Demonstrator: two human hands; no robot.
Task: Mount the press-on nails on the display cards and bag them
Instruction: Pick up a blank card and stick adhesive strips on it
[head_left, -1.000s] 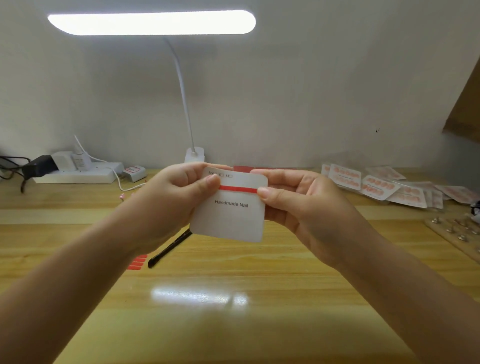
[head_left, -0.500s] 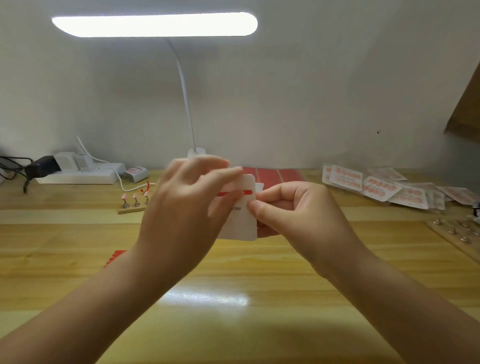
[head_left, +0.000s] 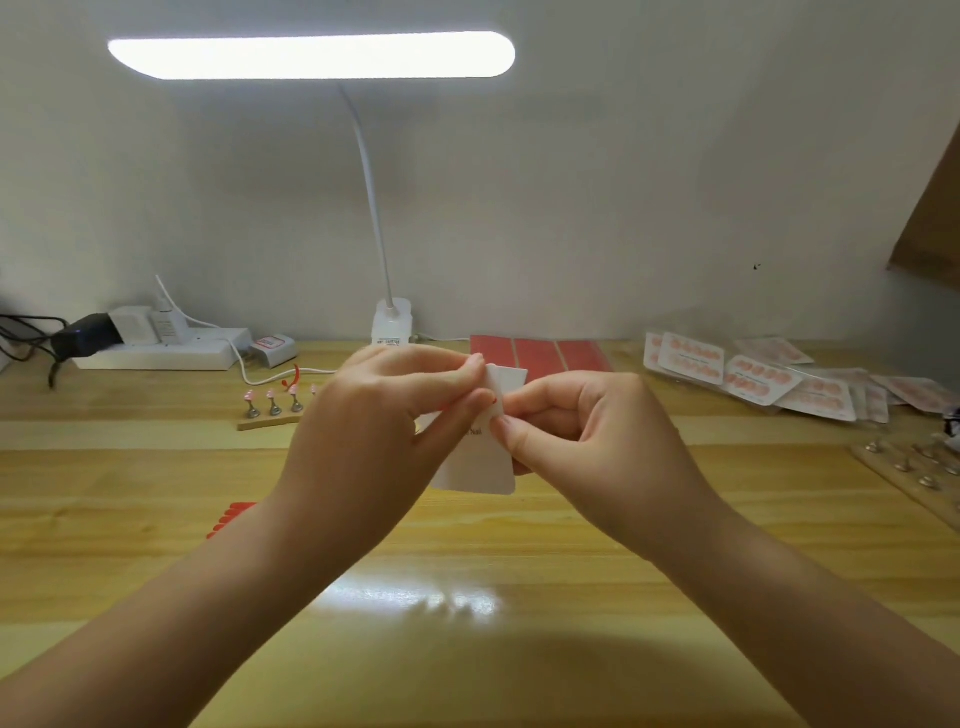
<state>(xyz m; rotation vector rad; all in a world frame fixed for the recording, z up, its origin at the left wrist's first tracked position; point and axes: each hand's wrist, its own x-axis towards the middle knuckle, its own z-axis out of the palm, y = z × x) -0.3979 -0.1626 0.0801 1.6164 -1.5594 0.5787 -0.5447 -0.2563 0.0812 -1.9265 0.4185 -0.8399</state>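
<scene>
Held above the wooden tabletop (head_left: 156, 467), a white display card (head_left: 480, 467), upright and partly hidden behind the left hand (head_left: 374, 431). Left fingers (head_left: 457, 410) curled round the card's left side, thumb and forefinger pinching its upper edge. Right hand (head_left: 587, 436) gripping the card's right edge, fingers (head_left: 519, 441) curled, thumb and fingertip nearly touching the left fingertips. Just between the two sets of fingertips, a speck of red on the card; what it belongs to, too small to tell. Beside it, printed lettering ending in "Nail".

Beyond the left fingers, a small wooden strip with pink nails on metal stands (head_left: 272, 405), and farther off a white power strip (head_left: 156, 353) with plugs. Straight beyond the fingers, a white desk lamp (head_left: 392, 325), its lit bar overhead. Just past the right fingers, flat red sheets (head_left: 540, 353) lying on the tabletop. Well off to the right of the right fingers, a loose pile of bagged nail cards (head_left: 758, 379) with pink nails showing, and nearer the edge a wooden board with metal studs (head_left: 914, 467). Below the left wrist, some red strips (head_left: 231, 517), partly covered by the forearm.
</scene>
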